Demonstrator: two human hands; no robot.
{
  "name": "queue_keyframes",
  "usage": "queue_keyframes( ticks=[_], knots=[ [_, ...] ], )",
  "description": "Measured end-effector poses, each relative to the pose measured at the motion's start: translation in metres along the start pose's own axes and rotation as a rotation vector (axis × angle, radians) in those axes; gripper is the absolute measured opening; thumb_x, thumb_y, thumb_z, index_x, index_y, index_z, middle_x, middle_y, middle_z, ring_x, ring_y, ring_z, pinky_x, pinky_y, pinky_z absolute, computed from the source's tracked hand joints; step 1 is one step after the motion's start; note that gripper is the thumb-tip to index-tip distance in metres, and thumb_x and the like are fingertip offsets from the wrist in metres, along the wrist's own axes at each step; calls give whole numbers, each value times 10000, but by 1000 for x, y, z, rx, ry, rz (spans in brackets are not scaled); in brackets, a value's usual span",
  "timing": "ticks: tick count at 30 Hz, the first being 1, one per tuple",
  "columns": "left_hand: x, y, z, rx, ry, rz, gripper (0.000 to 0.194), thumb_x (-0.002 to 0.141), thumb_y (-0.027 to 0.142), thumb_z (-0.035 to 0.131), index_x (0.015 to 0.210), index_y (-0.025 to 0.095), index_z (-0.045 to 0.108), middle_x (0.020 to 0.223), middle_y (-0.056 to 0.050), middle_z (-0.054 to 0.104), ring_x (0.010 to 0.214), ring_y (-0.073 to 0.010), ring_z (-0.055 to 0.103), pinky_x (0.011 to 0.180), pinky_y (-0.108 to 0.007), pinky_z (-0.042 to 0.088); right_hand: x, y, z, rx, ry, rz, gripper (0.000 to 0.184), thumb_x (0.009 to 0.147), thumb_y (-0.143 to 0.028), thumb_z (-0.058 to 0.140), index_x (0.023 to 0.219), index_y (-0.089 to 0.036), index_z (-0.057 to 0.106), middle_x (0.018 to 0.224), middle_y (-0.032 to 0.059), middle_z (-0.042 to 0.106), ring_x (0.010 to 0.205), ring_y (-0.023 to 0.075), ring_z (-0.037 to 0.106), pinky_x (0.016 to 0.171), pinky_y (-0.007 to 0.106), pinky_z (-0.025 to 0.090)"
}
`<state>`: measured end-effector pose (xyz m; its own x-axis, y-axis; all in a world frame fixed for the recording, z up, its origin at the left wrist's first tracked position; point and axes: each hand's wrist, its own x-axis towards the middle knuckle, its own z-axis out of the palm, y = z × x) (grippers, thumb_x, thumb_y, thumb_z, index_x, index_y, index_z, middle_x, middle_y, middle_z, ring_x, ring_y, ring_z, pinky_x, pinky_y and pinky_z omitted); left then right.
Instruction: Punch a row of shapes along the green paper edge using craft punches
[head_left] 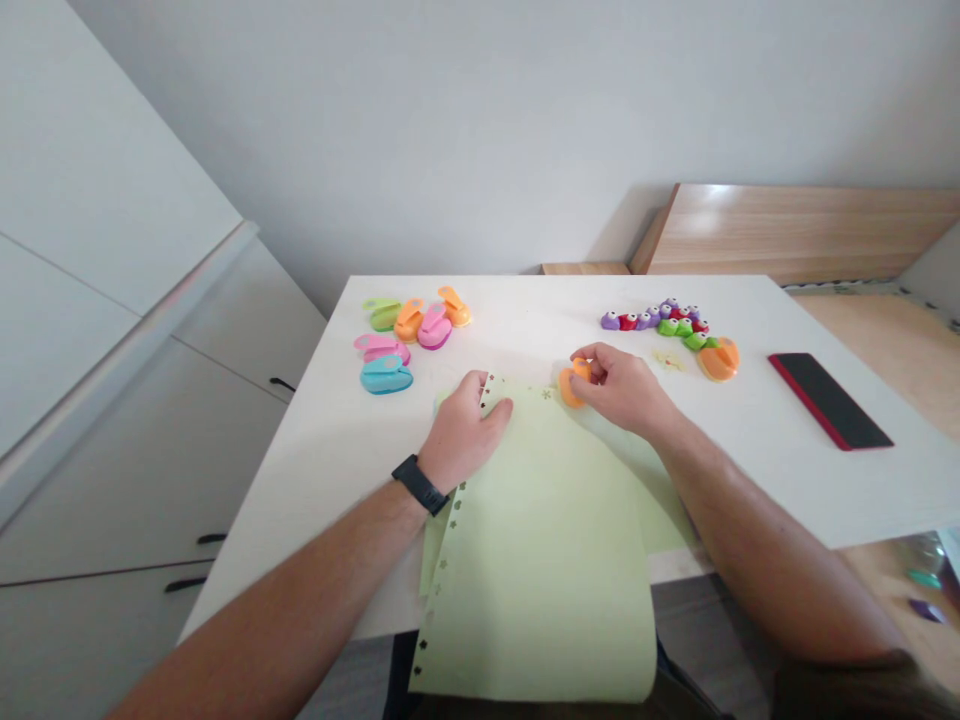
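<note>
A large sheet of pale green paper (pixel 547 540) lies on the table and hangs over its front edge. Small shapes are punched along its left and far edges. My left hand (pixel 466 425), with a dark band on the wrist, grips the sheet's far left corner, thumb on top and fingers partly hidden beneath. At the far edge, toward the right corner, an orange craft punch (pixel 569 388) sits on the paper. My right hand (pixel 616 385) is closed around this punch with thumb and fingers. Another green sheet (pixel 664 500) shows underneath.
Several colored craft punches (pixel 386 374) stand at the left back. Purple, red and green punches with eyes (pixel 675 325) are grouped at the right back, beside an orange punch (pixel 718 360) and small paper cutouts (pixel 667 361). A black and red phone-like case (pixel 829 402) lies on the white table (pixel 300 480).
</note>
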<state>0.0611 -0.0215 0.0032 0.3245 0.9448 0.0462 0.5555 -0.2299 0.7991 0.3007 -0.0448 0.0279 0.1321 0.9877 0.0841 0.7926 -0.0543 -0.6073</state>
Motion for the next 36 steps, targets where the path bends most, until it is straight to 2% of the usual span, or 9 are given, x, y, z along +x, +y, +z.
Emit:
queue_keyframes(
  ticks=[6, 12, 20, 26, 31, 36],
  knots=[
    [-1, 1, -1, -24, -5, 3, 236, 882, 363, 548, 1066, 217, 562, 965, -23, 684, 845, -194, 618, 769, -308, 469, 5, 10, -9, 27, 98, 45, 328, 798, -396, 597, 1071, -226, 664, 684, -14, 601, 608, 147, 533, 584, 283, 379],
    [0, 2, -2, -16, -10, -2, 231, 889, 364, 542, 1062, 213, 560, 964, -27, 678, 849, -192, 613, 774, -312, 465, 10, 20, -15, 60, 240, 45, 365, 846, -396, 550, 1160, -225, 621, 732, -3, 608, 623, 153, 528, 583, 291, 372],
    [0, 2, -3, -13, -7, 11, 226, 895, 375, 530, 1049, 212, 560, 954, -25, 674, 858, -195, 614, 791, -319, 470, 13, 26, -21, 74, 266, 51, 375, 867, -399, 536, 1189, -216, 591, 732, -4, 613, 630, 161, 541, 594, 303, 381],
    [-1, 4, -4, -8, -8, -11, 214, 880, 372, 547, 1026, 217, 572, 930, -26, 684, 857, -209, 626, 784, -325, 476, 14, 29, -27, 55, 354, 51, 351, 865, -392, 555, 1172, -227, 597, 833, 27, 665, 681, 170, 567, 642, 323, 410],
    [-1, 6, -6, -48, -25, 8, 207, 893, 369, 529, 1028, 217, 570, 943, -21, 691, 853, -201, 633, 773, -316, 470, 20, 43, -30, 111, 470, 57, 331, 855, -403, 572, 1132, -223, 558, 913, 57, 681, 736, 187, 593, 676, 343, 446],
    [-1, 6, -7, -64, -25, 16, 174, 890, 356, 532, 995, 222, 566, 922, -12, 692, 857, -203, 639, 765, -314, 457, 24, 55, -31, 107, 490, 61, 288, 843, -368, 590, 1098, -238, 557, 942, 53, 686, 757, 192, 610, 686, 354, 467]
  ],
)
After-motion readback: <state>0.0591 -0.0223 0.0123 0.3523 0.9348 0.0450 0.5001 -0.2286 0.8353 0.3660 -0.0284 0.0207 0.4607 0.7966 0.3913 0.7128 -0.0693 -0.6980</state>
